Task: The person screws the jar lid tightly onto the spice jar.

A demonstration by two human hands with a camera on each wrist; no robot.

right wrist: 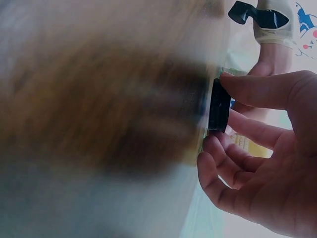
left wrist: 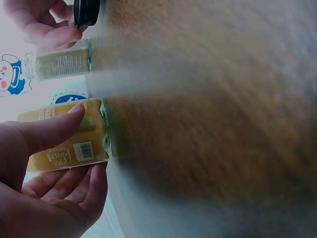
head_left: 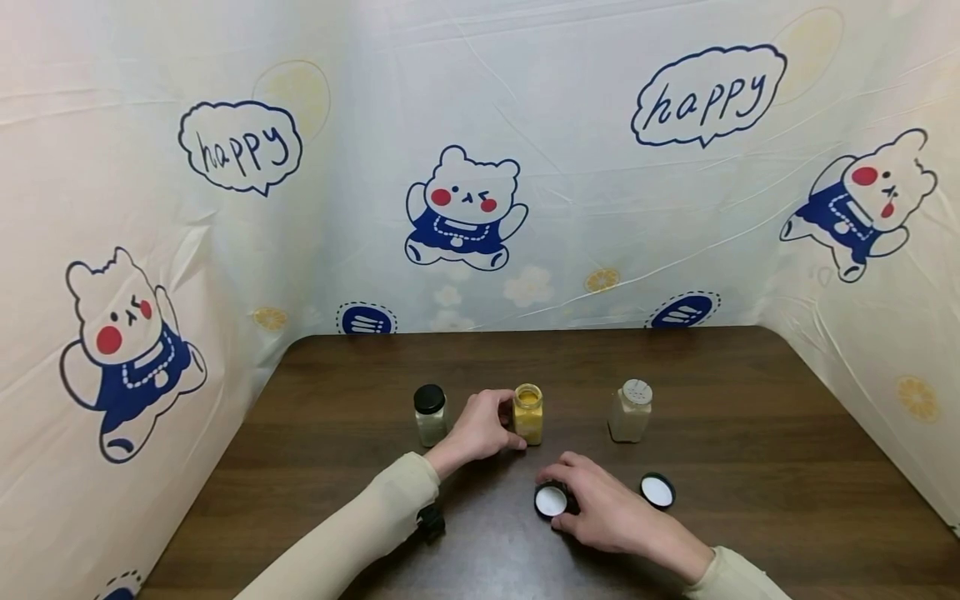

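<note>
A glass jar of yellow powder [head_left: 529, 423] stands uncapped and upright on the table, its mouth facing up. My left hand [head_left: 478, 427] holds it from the left; in the left wrist view the thumb lies along its labelled side and the fingers are on the opposite side. Nearer to me, my right hand [head_left: 603, 507] pinches a black lid [head_left: 551, 501] with its white inner face up. The right wrist view shows this lid [right wrist: 219, 106] edge-on between thumb and fingers, close over the tabletop.
Left of the left hand is a jar with a black lid [head_left: 431, 415]. A pale jar with a perforated top [head_left: 632, 410] stands at the right. Another black lid [head_left: 657, 492], white side up, lies beyond the right wrist. Printed cloth [head_left: 570, 192] borders the brown table [head_left: 720, 375].
</note>
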